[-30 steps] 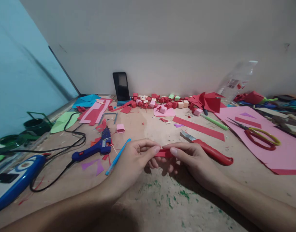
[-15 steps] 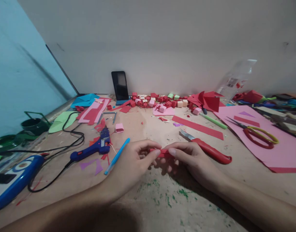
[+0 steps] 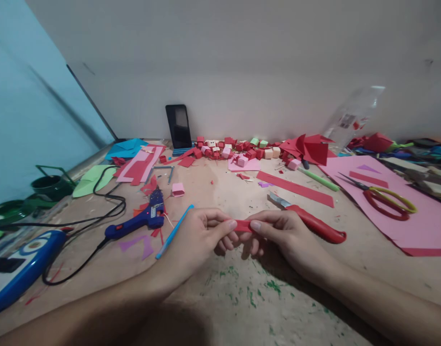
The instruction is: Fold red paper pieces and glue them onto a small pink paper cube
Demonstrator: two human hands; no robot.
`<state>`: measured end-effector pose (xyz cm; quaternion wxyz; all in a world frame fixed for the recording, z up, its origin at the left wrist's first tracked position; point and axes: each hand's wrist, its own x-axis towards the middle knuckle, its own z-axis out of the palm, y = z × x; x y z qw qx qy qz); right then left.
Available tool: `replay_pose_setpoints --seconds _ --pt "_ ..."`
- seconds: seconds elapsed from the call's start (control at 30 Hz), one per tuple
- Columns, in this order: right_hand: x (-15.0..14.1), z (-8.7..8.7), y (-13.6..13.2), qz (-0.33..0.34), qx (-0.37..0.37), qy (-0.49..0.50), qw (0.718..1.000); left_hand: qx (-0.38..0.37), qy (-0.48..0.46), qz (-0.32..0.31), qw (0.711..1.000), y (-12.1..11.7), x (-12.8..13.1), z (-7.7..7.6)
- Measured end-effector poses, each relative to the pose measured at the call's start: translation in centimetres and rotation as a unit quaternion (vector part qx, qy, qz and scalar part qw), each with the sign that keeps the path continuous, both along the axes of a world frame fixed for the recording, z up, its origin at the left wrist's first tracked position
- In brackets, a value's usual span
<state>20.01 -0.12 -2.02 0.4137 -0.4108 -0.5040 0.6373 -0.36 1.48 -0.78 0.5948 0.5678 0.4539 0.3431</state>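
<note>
A small red paper strip (image 3: 243, 226) is stretched between my two hands, above the middle of the table. My left hand (image 3: 206, 233) pinches its left end between thumb and fingers. At the other end, the thumb and fingers of my right hand (image 3: 283, 233) pinch it too. The fingertips partly cover the strip. Beside my left hand lies a blue pen (image 3: 174, 233). A utility knife (image 3: 316, 223) with a red handle rests just beyond my right hand, its blade pointing left. Farther back lies a longer red paper strip (image 3: 294, 189).
A blue glue gun (image 3: 141, 221) with a black cord lies left, near a small pink paper box (image 3: 177, 190). Scissors (image 3: 389, 202) rest on pink paper (image 3: 418, 226) at right. Several small paper cubes (image 3: 242, 161), a phone (image 3: 178, 126) and a plastic bottle (image 3: 357, 117) stand along the wall.
My fingers have shifted slightly on the red strip, and its flat face now shows more between my thumbs. Both hands stay in nearly the same place.
</note>
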Motion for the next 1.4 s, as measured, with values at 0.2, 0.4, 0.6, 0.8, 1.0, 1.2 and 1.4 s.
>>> replay_pose_setpoints --seconds 0.2,0.4,0.6,0.8,1.0,1.2,1.4 --pt "0.1 0.1 0.0 -0.004 0.006 -0.029 1.000 0.006 0.008 -0.010 1.000 0.0 0.1 0.2" --pt "-0.1 0.3 -0.2 -0.016 0.002 -0.045 0.999 0.032 0.026 -0.032 0.999 -0.4 0.1 0.3" --pt "-0.1 0.4 -0.4 -0.004 0.002 -0.037 0.999 0.076 0.066 0.003 0.995 -0.9 0.3 0.4" --pt "-0.2 0.1 0.0 -0.002 -0.011 0.023 1.000 0.102 0.075 0.012 0.992 -0.4 0.3 0.0" --pt "0.2 -0.2 0.3 -0.001 -0.054 0.102 0.993 0.421 0.149 -0.058 0.893 0.2 -0.9 0.1" --pt "0.3 0.3 0.2 0.024 -0.046 0.050 0.997 0.509 0.168 -0.092 0.839 0.3 -1.2 -0.2" --pt "0.0 0.6 -0.4 0.015 0.016 -0.036 0.999 0.370 0.159 -0.056 0.914 -0.3 -0.7 0.7"
